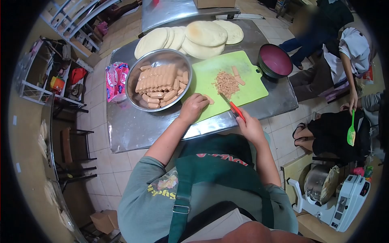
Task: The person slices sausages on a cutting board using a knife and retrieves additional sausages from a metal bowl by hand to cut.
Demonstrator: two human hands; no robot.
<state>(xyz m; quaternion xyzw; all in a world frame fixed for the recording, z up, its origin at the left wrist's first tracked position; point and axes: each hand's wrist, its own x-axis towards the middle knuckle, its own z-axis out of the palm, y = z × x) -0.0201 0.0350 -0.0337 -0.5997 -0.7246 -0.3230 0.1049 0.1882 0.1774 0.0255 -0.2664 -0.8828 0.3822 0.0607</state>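
Observation:
My right hand is closed round the red handle of a knife, its blade tip beside a heap of chopped sausage on the green cutting board. At the board's near left side, my left hand has its fingers curled down on a sausage piece, which shows past the fingertips. Two longer sausage pieces lie by the heap. Left of the board, a steel bowl holds many whole sausages, some in a stacked block.
Round flatbreads lie along the table's far side. A dark pink bowl stands at the right edge, a pink plastic packet at the left. People are on the right; one hand holds a green spatula. A mixer is lower right.

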